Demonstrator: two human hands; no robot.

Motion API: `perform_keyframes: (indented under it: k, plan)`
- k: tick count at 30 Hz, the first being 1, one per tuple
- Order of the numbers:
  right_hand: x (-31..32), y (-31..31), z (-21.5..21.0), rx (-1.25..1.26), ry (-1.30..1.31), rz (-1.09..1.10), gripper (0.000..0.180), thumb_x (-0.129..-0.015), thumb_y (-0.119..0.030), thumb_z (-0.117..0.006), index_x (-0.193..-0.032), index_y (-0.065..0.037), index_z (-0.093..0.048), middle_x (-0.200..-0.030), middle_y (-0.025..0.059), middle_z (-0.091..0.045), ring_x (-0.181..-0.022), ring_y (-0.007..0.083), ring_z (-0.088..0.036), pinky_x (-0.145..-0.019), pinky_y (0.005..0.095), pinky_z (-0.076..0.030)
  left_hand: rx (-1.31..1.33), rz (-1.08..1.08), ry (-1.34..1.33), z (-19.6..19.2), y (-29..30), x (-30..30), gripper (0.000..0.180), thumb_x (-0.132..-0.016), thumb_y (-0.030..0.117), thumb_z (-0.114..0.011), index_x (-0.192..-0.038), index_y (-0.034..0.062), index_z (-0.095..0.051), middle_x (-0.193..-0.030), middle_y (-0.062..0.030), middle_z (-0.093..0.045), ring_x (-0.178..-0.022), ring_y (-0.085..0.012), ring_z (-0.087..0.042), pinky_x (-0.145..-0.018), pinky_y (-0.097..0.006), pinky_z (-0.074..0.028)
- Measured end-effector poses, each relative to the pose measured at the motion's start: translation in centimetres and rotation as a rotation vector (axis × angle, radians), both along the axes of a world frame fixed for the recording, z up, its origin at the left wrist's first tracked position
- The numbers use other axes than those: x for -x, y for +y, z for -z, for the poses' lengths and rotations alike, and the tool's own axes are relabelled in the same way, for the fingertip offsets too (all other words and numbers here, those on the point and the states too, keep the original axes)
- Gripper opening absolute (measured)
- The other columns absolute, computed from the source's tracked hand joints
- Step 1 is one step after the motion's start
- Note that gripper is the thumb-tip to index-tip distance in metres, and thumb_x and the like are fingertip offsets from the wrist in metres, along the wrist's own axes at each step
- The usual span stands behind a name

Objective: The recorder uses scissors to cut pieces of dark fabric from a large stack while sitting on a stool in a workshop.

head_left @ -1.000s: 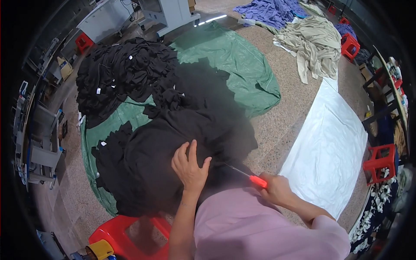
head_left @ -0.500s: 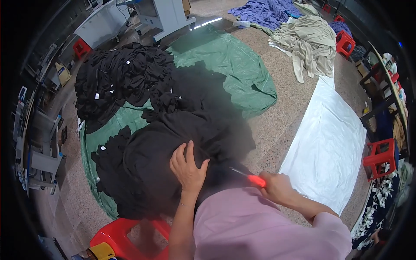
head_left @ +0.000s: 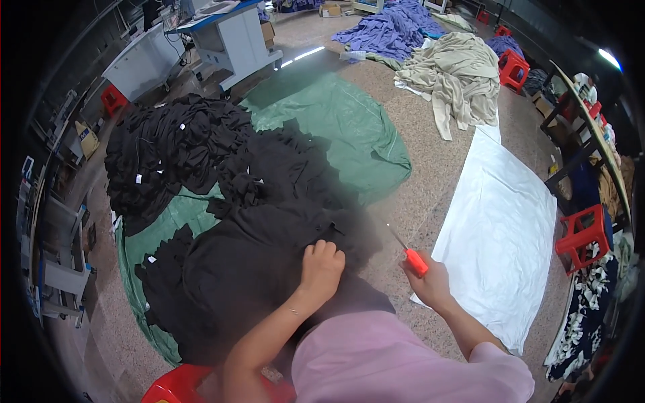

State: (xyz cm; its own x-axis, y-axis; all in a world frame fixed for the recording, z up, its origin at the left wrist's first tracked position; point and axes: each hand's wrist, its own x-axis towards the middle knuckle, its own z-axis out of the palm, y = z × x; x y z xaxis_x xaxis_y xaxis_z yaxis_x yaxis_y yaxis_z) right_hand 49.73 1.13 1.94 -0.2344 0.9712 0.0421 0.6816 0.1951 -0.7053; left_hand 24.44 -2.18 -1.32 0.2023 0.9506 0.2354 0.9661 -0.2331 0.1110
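Note:
A black garment (head_left: 235, 250) lies bunched across my lap and in front of me. My left hand (head_left: 322, 272) is on its right part, fingers curled down and closed on the cloth. Off to the right, apart from the cloth, my right hand (head_left: 431, 282) holds a tool with a red handle and a thin metal shaft (head_left: 416, 262). Its tip points up and to the left; the exact kind of tool does not show. Some of the nearby cloth is blurred.
A larger black garment heap (head_left: 178, 151) rests on a green sheet (head_left: 329, 107). To the right lies a white sheet (head_left: 500, 228), with a red stool (head_left: 583, 235) beyond. Beige cloth (head_left: 457, 74) and purple cloth (head_left: 390, 30) are piled farther off. Another red stool (head_left: 175, 388) is at the lower left.
My left hand has gone from spread fingers flat on the cloth to curled fingers farther right. My right hand has moved slightly right, away from the cloth, and the tool points more upward.

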Motion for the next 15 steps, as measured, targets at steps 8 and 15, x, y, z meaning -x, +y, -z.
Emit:
perform_keyframes:
  k: [8,15]
  plan:
    - [0.1,1.4,0.8,-0.002,0.082,0.085,0.025,-0.088,-0.029,-0.071,-0.096,-0.007,-0.061,-0.072,0.0159,-0.066,-0.068,0.0363,-0.066,-0.059,0.0414,-0.049,0.116,-0.339,-0.657,-6.4,7.5,6.5,0.052,-0.078,0.025,-0.075,-0.117,0.0024,-0.049,-0.116,-0.0190,-0.056,-0.110,-0.0377,-0.055,-0.092,-0.044,-0.047]
    - [0.8,0.9,1.1,0.042,0.086,0.050,0.026,-0.088,-0.028,-0.072,-0.095,-0.005,-0.061,-0.075,0.0157,-0.067,-0.070,0.0344,-0.066,-0.062,0.0400,-0.049,0.302,-0.149,0.090,-2.5,7.6,3.4,0.035,-0.076,0.024,-0.078,-0.104,0.0052,-0.066,-0.098,-0.0115,-0.064,-0.099,-0.0338,-0.063,-0.079,-0.043,-0.055]
